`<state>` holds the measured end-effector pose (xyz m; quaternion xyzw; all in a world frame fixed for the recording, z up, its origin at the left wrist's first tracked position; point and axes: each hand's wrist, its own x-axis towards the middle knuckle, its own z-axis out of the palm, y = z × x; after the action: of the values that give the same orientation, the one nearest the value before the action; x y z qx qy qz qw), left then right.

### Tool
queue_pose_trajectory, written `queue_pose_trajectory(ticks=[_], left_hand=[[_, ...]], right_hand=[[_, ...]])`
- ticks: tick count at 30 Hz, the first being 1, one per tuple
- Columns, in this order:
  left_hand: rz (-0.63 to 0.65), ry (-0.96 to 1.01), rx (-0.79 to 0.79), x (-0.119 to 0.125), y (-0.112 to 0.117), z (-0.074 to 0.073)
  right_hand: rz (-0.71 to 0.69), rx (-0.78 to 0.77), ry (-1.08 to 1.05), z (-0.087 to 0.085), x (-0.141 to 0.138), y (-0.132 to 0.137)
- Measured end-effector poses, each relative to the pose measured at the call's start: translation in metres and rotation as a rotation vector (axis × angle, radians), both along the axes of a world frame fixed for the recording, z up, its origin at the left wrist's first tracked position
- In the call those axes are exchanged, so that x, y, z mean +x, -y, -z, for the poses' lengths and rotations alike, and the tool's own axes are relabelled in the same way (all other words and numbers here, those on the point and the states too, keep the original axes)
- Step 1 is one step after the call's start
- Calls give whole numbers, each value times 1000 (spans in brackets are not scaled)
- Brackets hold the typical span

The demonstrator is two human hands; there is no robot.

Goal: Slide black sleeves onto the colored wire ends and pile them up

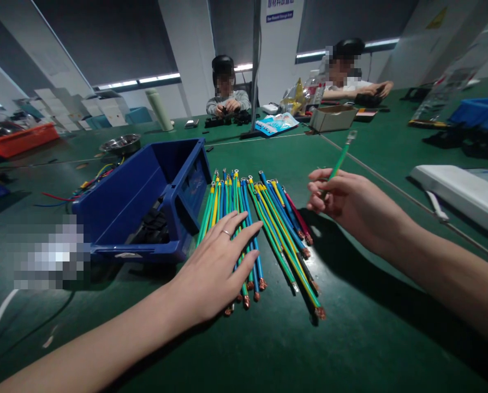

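Green slender wire [341, 158] is pinched in right hand [348, 199], left hand [221, 256] spread over cables [222, 197].

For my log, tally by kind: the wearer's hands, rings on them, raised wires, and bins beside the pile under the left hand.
Hands: 2, left hand and right hand
Rings: 1 silvery ring
Raised wires: 1 green wire
Bins: 1 blue bin
Total: 5

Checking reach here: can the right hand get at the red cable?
Probably yes: the red cable lies near the right hand with nothing visible between, though its fingers hold a green cable.
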<state>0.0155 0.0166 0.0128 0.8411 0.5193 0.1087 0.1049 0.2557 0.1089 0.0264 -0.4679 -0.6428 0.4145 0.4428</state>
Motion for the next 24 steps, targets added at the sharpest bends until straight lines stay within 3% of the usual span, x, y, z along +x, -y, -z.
queue_pose_trajectory(ticks=[7,11,18,24], left_hand=[[18,-46,-3,-1,-1,-1],[14,-59,2,0,-2,-1],[18,-49,1,1,-1,-2],[203,-67,-14,-1,-2,-2]], right_hand=[[85,140,576,6,1,2],[106,182,805,14,3,6],[32,204,944,20,1,3],[21,239,983,19,-1,2]])
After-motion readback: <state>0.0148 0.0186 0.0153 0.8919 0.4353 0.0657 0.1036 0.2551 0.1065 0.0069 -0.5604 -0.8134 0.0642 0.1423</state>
